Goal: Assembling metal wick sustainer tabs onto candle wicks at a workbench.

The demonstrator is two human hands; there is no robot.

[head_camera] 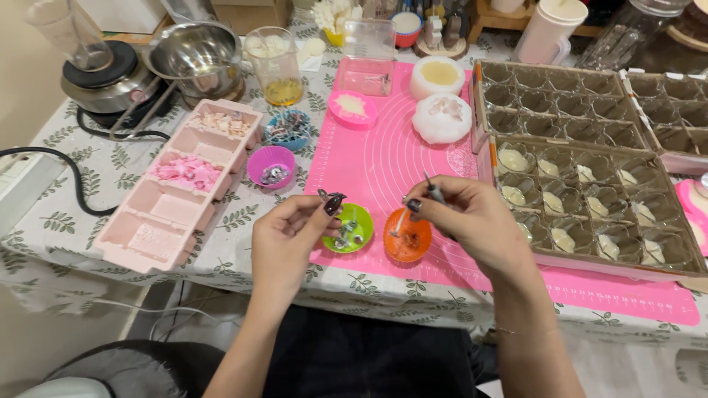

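Observation:
My left hand hovers just left of a green silicone cup that holds several small metal pieces; its thumb and forefinger pinch a tiny metal piece. My right hand holds thin metal tweezers and a short white wick above an orange silicone cup. Both cups sit at the near edge of a pink silicone mat.
A cardboard divider box with small filled glasses stands at right, another empty divider box behind it. A pink compartment tray, purple cup, blue cup, two white round moulds, a steel pot and glass jar lie beyond.

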